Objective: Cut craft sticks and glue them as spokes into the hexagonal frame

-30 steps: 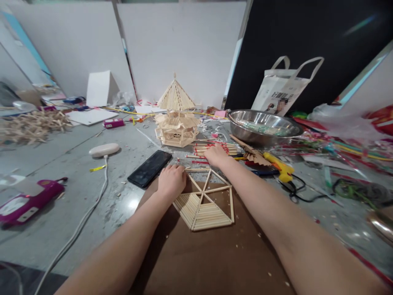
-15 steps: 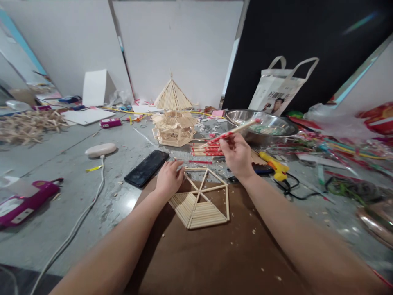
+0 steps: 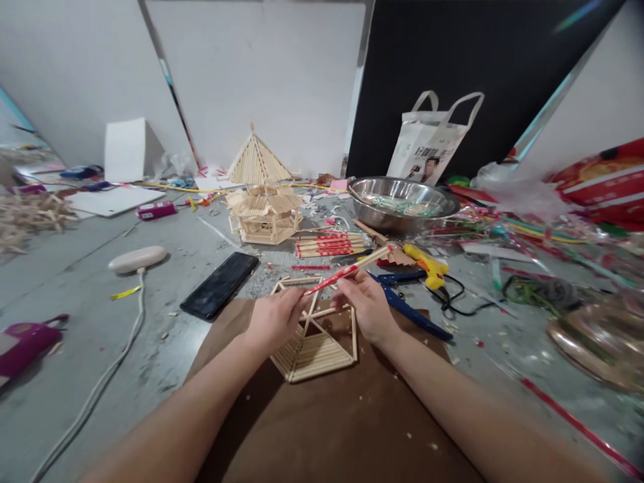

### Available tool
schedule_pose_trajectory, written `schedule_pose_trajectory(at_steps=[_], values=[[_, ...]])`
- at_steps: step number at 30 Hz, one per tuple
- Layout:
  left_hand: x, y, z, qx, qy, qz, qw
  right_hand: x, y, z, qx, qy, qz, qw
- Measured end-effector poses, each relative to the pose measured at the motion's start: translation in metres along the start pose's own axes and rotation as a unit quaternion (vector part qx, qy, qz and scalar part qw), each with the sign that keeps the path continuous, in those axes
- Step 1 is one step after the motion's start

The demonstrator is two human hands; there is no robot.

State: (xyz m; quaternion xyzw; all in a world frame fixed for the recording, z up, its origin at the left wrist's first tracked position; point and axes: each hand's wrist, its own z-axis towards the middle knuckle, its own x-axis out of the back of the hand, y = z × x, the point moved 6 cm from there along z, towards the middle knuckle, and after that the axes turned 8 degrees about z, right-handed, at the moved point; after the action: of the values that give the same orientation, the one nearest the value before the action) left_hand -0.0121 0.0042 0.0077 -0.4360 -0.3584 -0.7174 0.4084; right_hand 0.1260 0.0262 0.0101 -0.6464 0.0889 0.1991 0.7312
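the right hand pinches a slim, red-banded wooden stick above a flat, ribbed hexagonal frame on a smooth brown sheet; the left hand is at its lower end, grip unclear. the stick looks light, stiff, snappable, best held mid-length.

Clock centred on stick frame. Open at 6, over brown board. Blocked: phone at 10, stick pavilion at 11, steel basin at 1, blue pliers at 3. Left hand and right hand obstruct from above.
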Motion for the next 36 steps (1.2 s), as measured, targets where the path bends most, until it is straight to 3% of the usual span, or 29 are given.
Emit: schedule_pose_trajectory(at_steps=[6, 14, 20, 30, 33, 36], values=[[-0.004, -0.002, 0.002, 0.005, -0.057, 0.036, 0.998, 0.025, -0.008, 0.008, 0.026, 0.071, 0.052, 0.996], [-0.011, -0.002, 0.001, 0.015, -0.111, 0.065, 0.992, 0.021, 0.007, 0.008, -0.013, 0.056, 0.052, 0.997], [-0.012, 0.0, 0.002, 0.018, -0.12, 0.063, 0.991, 0.021, 0.014, 0.007, -0.026, 0.055, 0.053, 0.997], [-0.007, 0.013, -0.002, -0.009, -0.093, 0.025, 0.995, -0.017, 0.026, -0.011, -0.079, -0.048, -0.002, 0.996], [-0.005, 0.009, 0.0, 0.0, -0.086, 0.029, 0.996, -0.005, 0.02, -0.002, -0.058, -0.034, 0.021, 0.997], [-0.004, 0.0, 0.002, 0.029, -0.078, 0.026, 0.996, 0.02, 0.007, 0.01, 0.004, 0.025, 0.069, 0.997]])
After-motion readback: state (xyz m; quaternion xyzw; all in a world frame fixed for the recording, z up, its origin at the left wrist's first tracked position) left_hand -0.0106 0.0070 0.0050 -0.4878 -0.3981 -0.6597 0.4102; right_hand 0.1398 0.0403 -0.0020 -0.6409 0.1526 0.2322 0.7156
